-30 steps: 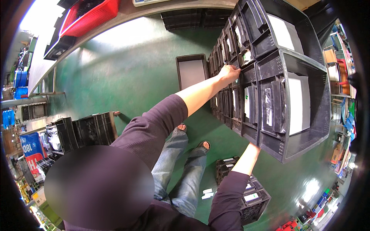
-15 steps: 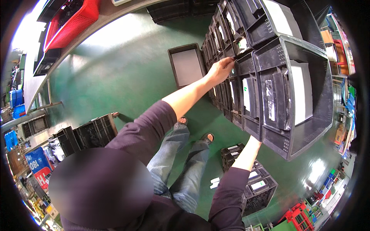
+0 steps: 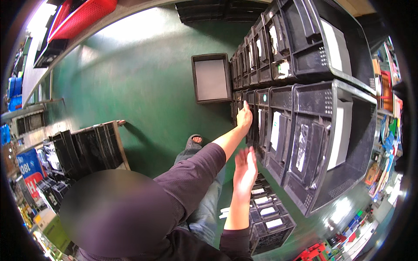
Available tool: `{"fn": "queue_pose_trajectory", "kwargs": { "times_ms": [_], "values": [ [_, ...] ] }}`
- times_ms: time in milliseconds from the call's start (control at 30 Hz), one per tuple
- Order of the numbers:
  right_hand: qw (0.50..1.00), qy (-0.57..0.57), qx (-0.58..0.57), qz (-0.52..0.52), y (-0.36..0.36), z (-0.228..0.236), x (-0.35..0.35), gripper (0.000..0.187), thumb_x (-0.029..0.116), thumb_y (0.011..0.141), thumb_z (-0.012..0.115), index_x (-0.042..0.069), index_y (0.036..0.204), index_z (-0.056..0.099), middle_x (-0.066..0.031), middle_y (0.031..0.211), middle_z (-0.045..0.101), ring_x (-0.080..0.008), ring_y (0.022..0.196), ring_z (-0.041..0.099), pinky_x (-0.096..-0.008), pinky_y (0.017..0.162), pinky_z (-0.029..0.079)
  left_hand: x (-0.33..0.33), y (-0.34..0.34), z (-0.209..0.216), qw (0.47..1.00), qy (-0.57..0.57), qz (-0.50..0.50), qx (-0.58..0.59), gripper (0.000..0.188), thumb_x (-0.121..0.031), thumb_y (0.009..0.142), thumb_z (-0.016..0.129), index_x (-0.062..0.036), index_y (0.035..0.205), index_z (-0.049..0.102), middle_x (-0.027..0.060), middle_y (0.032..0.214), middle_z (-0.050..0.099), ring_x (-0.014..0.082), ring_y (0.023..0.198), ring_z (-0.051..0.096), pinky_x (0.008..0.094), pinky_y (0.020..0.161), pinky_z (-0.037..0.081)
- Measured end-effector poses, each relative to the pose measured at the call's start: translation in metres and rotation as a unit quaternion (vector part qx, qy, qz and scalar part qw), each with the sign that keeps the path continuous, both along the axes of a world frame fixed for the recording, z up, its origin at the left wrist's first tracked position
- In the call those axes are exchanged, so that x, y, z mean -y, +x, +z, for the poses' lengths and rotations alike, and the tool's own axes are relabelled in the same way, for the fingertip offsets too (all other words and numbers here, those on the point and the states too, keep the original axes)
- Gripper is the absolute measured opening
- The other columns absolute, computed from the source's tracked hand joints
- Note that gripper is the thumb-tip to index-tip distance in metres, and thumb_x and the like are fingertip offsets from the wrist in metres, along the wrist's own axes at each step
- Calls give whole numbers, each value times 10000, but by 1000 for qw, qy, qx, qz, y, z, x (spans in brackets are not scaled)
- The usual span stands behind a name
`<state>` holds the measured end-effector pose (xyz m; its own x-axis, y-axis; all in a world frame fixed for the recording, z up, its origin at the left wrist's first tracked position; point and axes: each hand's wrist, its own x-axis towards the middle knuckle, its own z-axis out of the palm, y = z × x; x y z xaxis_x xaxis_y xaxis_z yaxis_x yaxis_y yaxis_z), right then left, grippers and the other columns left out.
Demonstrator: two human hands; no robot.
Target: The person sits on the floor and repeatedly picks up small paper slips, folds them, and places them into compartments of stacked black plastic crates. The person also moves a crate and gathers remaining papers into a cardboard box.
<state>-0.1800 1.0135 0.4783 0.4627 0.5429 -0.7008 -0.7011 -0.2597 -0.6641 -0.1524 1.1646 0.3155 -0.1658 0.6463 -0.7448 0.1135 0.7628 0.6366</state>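
Note:
Two tall stacks of black plastic crates rise at the right, and the top crate (image 3: 348,165) of the nearer stack has a pale sheet inside. Beside the lower crates of this stack is my left hand (image 3: 245,118), fingers stretched out; whether it touches them I cannot tell. My right hand (image 3: 246,170) is raised in the air, palm turned toward the stack, fingers extended and holding nothing. Behind the nearer stack stands the second stack, topped by another black crate (image 3: 359,52). White labels and paper slips show on the crates' sides.
A black crate with a pale bottom (image 3: 210,80) lies on the green floor (image 3: 130,69). A lower stack of black crates (image 3: 272,222) stands near my right forearm. To the left are black bins (image 3: 98,150) and a table edge with a red basket (image 3: 85,19).
My right hand has let go of the nearer stack's top crate and moved left. My left hand has come down from between the stacks toward the lower crates; the view has shifted.

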Motion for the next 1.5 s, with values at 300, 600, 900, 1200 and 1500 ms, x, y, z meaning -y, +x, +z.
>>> {"fn": "queue_pose_trajectory", "kwargs": {
  "times_ms": [300,600,900,1200,1500],
  "values": [
    [897,127,-280,-318,18,1,-80,512,195,903,654,-77,1274,427,-181,1257,549,-252,1161,555,-374,1009,470,-1,8,0,994,-10,110,9,744,-603,941,333,49,850,679,299,906,649,439,947,608,466,844,436],
    [897,142,-285,-306,31,15,-77,420,183,919,626,-66,1226,484,-199,1256,533,-251,1171,547,-372,1017,485,-19,-2,9,987,42,-35,-152,384,-345,977,437,4,943,592,244,962,638,416,914,615,481,824,479],
    [916,115,-273,-271,31,22,-74,385,136,896,648,-42,1201,496,-164,1186,565,-243,1134,564,-366,1000,488,-64,-22,101,990,42,10,134,474,-510,965,438,-82,1079,606,95,908,650,188,847,606,360,708,516],
    [913,182,-318,-178,35,13,-56,230,133,941,574,-19,1113,577,-126,1160,633,-259,1183,559,-412,1033,448,-72,-3,117,995,50,41,82,463,-451,967,461,-45,1123,619,66,887,651,186,786,589,344,621,478],
    [937,-92,12,-338,158,-23,73,355,231,917,554,-13,1175,559,-85,1028,670,-277,1036,617,-428,827,541,-93,-19,74,968,-78,11,237,628,-623,855,547,-168,1288,535,52,1243,556,263,1122,491,601,905,373]
  ]
}}
